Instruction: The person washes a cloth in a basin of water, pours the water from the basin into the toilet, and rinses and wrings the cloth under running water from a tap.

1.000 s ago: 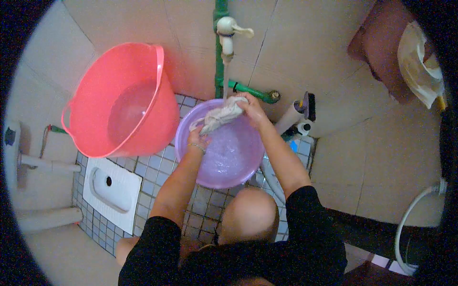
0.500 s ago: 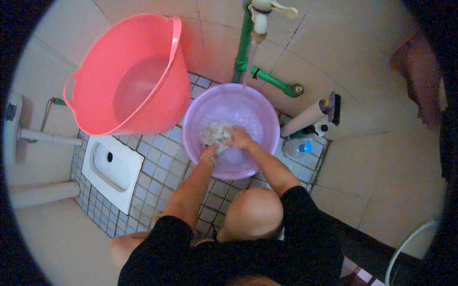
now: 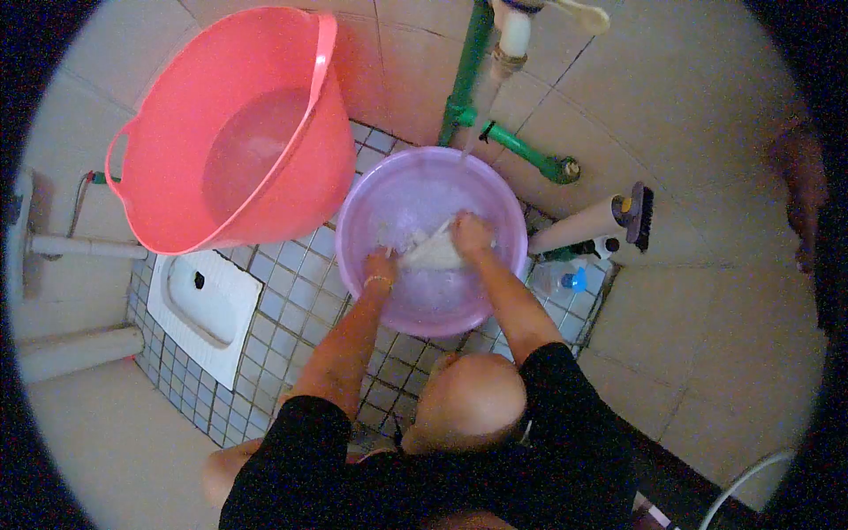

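A pale wet cloth [image 3: 433,251] is stretched between my two hands inside the purple basin [image 3: 346,231], low in the water. My left hand [image 3: 380,265] is closed on its left end, near the basin's left wall. On the other side my right hand [image 3: 472,233] grips the right end. Above the basin's back rim the tap [image 3: 514,40] runs a thin stream of water down into it. The fingertips of both hands are partly hidden by the cloth and water.
A large pink tub [image 3: 331,185] with water in it stands at the left, beside the basin. Below it lies a squat toilet [image 3: 208,309]. Right of the basin are a brush [image 3: 641,216], a clear bottle with a blue cap [image 3: 574,280] and green pipes [image 3: 521,148].
The cloth has gone from under the tap down into the basin, was bunched up, and is now spread between my hands, which have moved apart. The view has shifted too.
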Motion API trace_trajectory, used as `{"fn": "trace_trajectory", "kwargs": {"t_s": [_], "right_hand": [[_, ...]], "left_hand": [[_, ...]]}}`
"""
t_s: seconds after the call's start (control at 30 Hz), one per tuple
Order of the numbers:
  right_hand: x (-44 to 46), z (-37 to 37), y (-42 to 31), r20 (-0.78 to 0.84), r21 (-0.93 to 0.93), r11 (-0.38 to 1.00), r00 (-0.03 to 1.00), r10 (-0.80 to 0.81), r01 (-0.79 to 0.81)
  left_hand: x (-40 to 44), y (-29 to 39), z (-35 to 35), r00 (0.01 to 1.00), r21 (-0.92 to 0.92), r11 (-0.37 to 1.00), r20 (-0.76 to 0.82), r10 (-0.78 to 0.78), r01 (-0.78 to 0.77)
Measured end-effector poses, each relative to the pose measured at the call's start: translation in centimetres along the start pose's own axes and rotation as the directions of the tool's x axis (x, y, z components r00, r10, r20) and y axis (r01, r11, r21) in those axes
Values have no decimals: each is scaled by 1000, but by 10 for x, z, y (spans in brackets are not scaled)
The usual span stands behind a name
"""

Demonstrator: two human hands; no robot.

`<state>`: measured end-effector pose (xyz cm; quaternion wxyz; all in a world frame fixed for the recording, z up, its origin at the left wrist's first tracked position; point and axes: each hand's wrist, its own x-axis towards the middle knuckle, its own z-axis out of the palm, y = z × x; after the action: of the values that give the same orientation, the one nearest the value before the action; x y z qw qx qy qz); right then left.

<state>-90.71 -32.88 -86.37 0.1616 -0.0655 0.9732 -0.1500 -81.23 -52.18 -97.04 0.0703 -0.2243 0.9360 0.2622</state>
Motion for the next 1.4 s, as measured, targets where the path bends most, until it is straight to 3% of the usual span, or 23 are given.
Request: {"fn": "trace_trajectory", "kwargs": {"t_s": [0.03, 0.1, 0.13, 0.2, 0.23, 0.27, 0.33, 0.37, 0.43, 0.5, 0.6, 0.7, 0.77, 0.83, 0.9, 0.97, 1.0, 1.07, 1.17, 1.27, 1.3, 1.37, 1.4], "right_hand": [[-2, 4, 5, -154, 84, 997, 988, 15, -2], [-12, 31, 24, -400, -182, 925, 834, -381, 335], [-18, 37, 30, -464, -336, 823, 679, -568, 458], [-11, 4, 27, -3, -262, 899, 932, -363, 350], [-8, -16, 25, 246, -251, 927, 945, -216, 277], [-5, -26, 28, 235, -153, 958, 951, -203, 242], [4, -46, 39, 204, 51, 984, 963, -177, 170], [3, -54, 46, 175, 256, 954, 964, -202, 153], [-2, -70, 57, 107, 625, 771, 966, -236, 119], [-14, -94, 57, 55, 955, 295, 997, -55, -37], [-29, -131, 56, -209, 956, 204, 978, -21, 209], [-48, -148, 41, -362, 892, 286, 932, -10, 350], [-41, -130, 67, -132, 691, 625, 914, -384, 363], [-33, -108, 75, 176, 365, 840, 856, -486, 402], [-32, -84, 63, 411, -21, 919, 841, -352, 395], [-31, -49, 50, 97, -77, 958, 959, -267, 275], [-30, -26, 43, -71, -90, 974, 974, -216, 209], [-32, 48, 39, -402, -107, 921, 831, -385, 375], [-46, 34, 19, 259, -49, 902, 878, -403, 429], [-38, -27, -10, 251, -288, 934, 958, -140, 212], [-35, -23, -9, 167, -334, 924, 976, -138, 188], [-31, 23, 15, -211, -374, 882, 900, -382, 286], [-26, 22, 24, -18, -369, 869, 933, -361, 329]], "left_hand": [[-3, -5, 0, 993, 99, 988, -20, 118, -115], [-20, 16, -39, 939, 285, 904, -37, 343, -319], [-24, 15, -40, 928, 372, 850, 172, 331, -372], [-22, 17, -44, 808, 485, 704, 546, 221, -520], [-13, 8, -42, 823, 430, 725, 455, 341, -538], [2, -11, -39, 821, 375, 736, 353, 448, -563], [15, 0, -76, 889, 19, 908, 213, 405, -419], [8, 27, -128, 938, -287, 941, 239, 252, -179], [6, 43, -177, 955, -589, 788, 84, 283, -181], [3, 56, -219, 966, -834, 545, 60, 251, -90], [0, 65, -248, 993, -990, 133, -23, 120, -39], [-6, 53, -265, 929, -862, 494, 82, 362, -117], [-10, 43, -235, 670, -496, 560, -60, 740, -663], [-20, 26, -193, 594, -142, 624, 201, 779, -769], [-39, 34, -163, 672, 197, 683, 499, 548, -703], [-45, 33, -111, 612, 386, 547, 724, 320, -743], [-57, 40, -101, 668, 384, 641, 690, 279, -665], [-69, 47, -83, 725, 358, 761, 657, 206, -541], [-47, 35, -54, 666, 300, 793, 727, 169, -530], [-26, 43, -87, 804, 83, 990, 593, 42, -113], [-36, 40, -80, 842, 254, 865, 457, 287, -433], [-72, 42, -51, 970, 389, 891, 150, 192, -236], [-70, 42, -46, 974, 374, 909, 191, 121, -186]]}}
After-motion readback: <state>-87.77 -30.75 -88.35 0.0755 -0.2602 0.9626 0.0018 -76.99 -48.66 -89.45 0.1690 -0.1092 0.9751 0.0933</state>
